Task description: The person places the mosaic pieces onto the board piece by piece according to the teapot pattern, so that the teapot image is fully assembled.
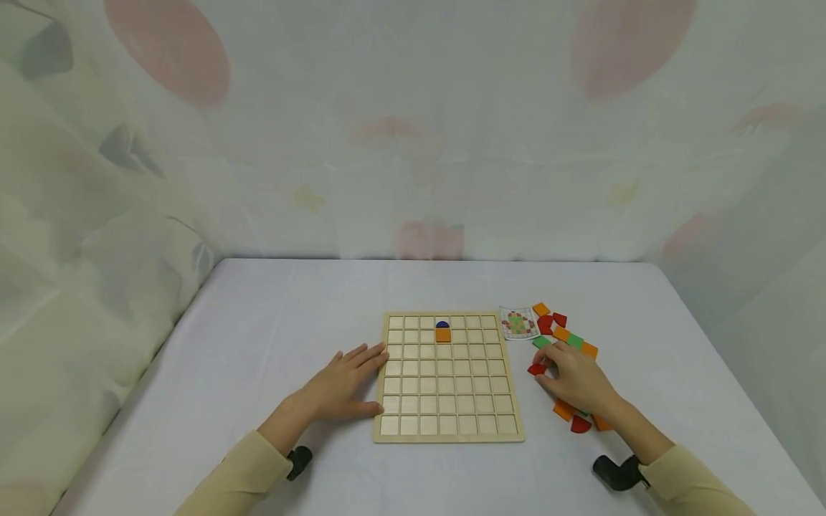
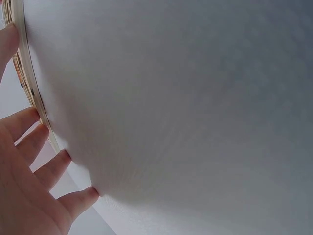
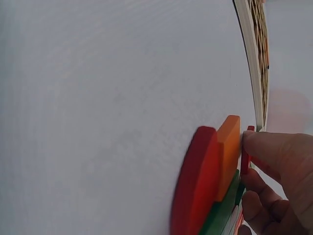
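Note:
A wooden grid board (image 1: 449, 438) lies flat on the white table. In its top rows sit a blue half-round piece (image 1: 442, 325) and, just below it, an orange square tile (image 1: 442, 335). My left hand (image 1: 342, 387) rests at the board's left side with fingers spread, thumb and fingertips against the rim. Right of the board, my right hand (image 1: 578, 378) pinches a red curved-edge wooden piece (image 1: 536, 370) between thumb and fingers. The right wrist view shows that red piece (image 3: 246, 154) held on edge, partly covered by the fingertips.
Loose orange, green and red pieces lie around my right hand, among them a red quarter-round (image 1: 581, 425) and a green tile (image 1: 576, 340). A printed pattern card (image 1: 519, 325) lies by the board's upper right corner. Patterned cloth walls (image 1: 335, 208) surround the table.

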Available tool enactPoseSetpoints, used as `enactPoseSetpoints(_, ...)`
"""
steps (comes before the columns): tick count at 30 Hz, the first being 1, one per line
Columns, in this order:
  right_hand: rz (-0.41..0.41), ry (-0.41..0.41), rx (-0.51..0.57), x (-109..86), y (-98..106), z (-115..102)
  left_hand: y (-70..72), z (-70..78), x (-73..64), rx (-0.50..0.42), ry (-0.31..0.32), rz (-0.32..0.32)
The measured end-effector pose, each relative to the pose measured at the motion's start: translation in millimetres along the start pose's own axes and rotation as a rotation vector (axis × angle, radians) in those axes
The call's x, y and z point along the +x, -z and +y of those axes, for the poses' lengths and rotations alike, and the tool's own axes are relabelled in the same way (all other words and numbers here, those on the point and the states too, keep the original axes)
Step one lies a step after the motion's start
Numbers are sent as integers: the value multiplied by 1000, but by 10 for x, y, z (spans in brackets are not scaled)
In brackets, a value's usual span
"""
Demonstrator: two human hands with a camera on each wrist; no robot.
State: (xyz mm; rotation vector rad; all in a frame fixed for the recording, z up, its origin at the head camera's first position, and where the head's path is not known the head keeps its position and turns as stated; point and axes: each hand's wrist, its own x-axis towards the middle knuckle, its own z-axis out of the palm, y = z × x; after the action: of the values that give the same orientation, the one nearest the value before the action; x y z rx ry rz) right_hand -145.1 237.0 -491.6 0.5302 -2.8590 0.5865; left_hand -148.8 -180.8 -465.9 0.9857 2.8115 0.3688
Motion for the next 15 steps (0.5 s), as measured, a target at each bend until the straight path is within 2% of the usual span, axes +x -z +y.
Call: enactPoseSetpoints(15,20,46,-4,5,-12,-39,0,-1,-5,12,-4,-1)
